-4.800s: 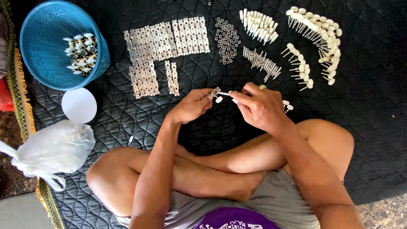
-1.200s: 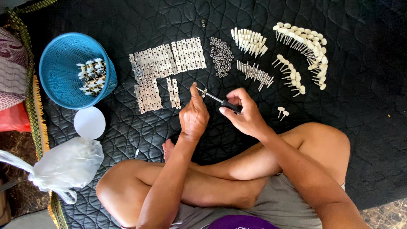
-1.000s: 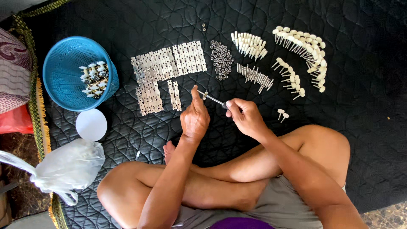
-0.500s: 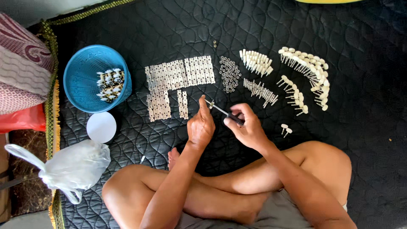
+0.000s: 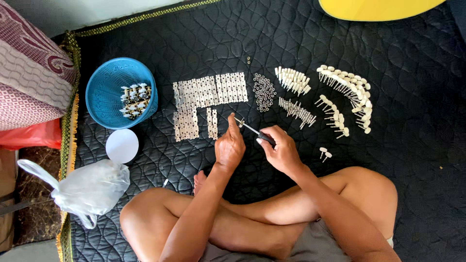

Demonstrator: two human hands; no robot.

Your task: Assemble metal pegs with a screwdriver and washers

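Down at the near edge, crossed bare legs (image 5: 252, 218), and both forearms reach forward over them. The left hand (image 5: 229, 145) is closed up, fingertips pinched on a small metal piece (image 5: 239, 121) at the tip of a slim tool. The right hand (image 5: 280, 151) is wrapped around the dark handle of that screwdriver (image 5: 255, 132), whose thin shaft slants up and left to meet the left fingertips. Both hands hang just above the black quilted mat (image 5: 194, 39).

Just right of the right hand, two loose white-capped pins (image 5: 325, 154) lie on the mat. Off to the near left sits a crumpled clear plastic bag (image 5: 87, 187), and beyond it a round white lid (image 5: 122, 146).

Further out, right ahead of the hands, flat perforated metal strips (image 5: 206, 99) are laid in neat blocks. To their right a heap of small dark rings (image 5: 264, 91), then a row of metal pins (image 5: 296, 109), a cluster of cream pegs (image 5: 292, 80), and a curved spread of white-headed pins (image 5: 347, 94). Far left, a blue basket (image 5: 109, 85) holds assembled pieces. A patterned cushion (image 5: 29, 73) sits at the left edge, and something yellow (image 5: 378, 7) peeks in at the far side.
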